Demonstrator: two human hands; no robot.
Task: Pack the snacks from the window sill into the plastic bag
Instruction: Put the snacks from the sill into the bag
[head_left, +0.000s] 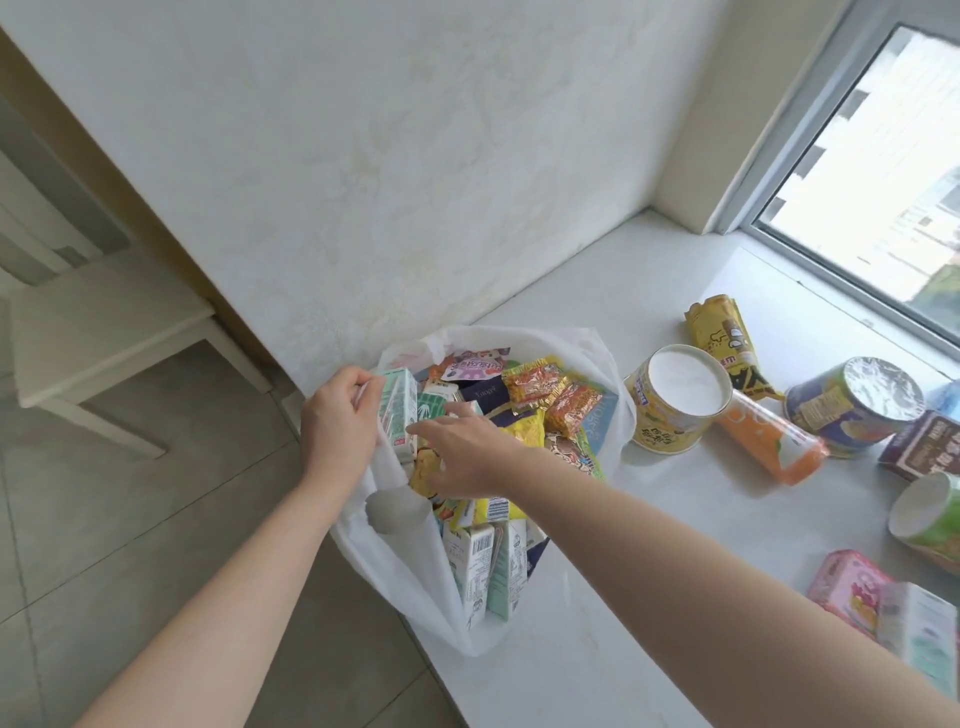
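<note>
A white plastic bag (415, 577) lies open at the left end of the window sill (649, 519), full of snack packets and drink cartons. My left hand (337, 421) grips a pale green drink carton (397, 410) together with the bag's rim at its left side. My right hand (462, 457) reaches into the bag with spread fingers that touch the packets beside that carton. On the sill to the right lie a yellow cup (675, 405), an orange tube (774, 447), a yellow-black packet (727, 343), a purple cup (852, 410), a green cup (930, 519) and a pink box (852, 592).
A window (883, 171) closes the sill at the back right. The white wall (415, 156) stands behind the bag. A pale wooden table (109, 327) is on the tiled floor (130, 519) at the left, below the sill's edge.
</note>
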